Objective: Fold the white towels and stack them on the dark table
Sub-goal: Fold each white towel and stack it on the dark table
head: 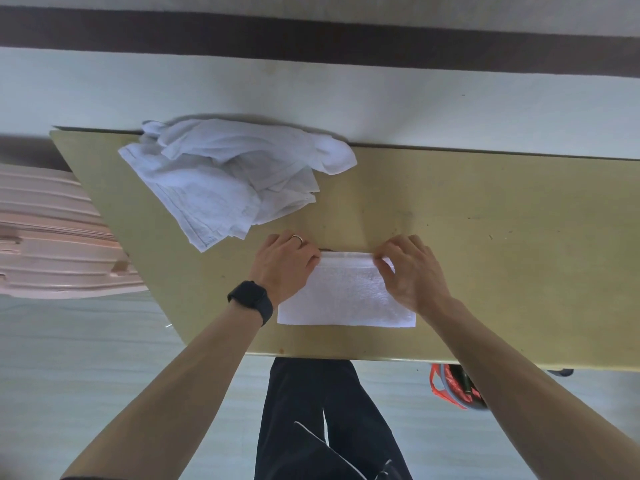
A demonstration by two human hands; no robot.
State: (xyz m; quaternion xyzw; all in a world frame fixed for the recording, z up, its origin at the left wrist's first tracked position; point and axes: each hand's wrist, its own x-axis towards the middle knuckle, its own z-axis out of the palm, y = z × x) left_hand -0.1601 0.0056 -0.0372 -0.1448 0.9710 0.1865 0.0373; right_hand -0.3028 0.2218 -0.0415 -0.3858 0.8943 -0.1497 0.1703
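One folded white towel (346,296) lies flat as a neat rectangle close to the near edge of the olive-tan table (502,254), while a crumpled heap of unfolded white towels (225,178) sits apart at the far left corner, reaching the far edge.

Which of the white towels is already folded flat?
The folded towel closest to you, a neat rectangle; the others lie crumpled in a pile at the far left.

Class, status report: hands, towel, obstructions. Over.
Left hand and right hand pinch far edge of folded towel. Unfolded pile lies apart, far left. Nothing blocking.
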